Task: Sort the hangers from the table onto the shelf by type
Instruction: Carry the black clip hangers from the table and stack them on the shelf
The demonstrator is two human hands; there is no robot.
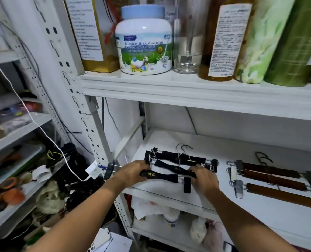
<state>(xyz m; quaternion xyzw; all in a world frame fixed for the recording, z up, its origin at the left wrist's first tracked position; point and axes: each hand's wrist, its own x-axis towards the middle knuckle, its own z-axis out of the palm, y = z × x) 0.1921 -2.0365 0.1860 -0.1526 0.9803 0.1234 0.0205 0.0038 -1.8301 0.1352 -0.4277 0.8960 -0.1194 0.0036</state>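
A group of black clip hangers (182,158) lies at the left of the white shelf (260,217). My left hand (134,170) grips the left part of the nearest black hanger (160,175), which has gold characters and sticks out past the shelf's left post. My right hand (203,176) grips a second black hanger (171,166) just behind it. Three brown wooden clip hangers (271,180) lie side by side at the right of the same shelf, apart from the black ones.
The shelf above carries a milk-powder tub (143,44), a clear glass (186,42), bottles and green canisters. A white cable (34,122) and charger hang at the left over cluttered grey shelves (14,135). Bags and bottles fill the level below.
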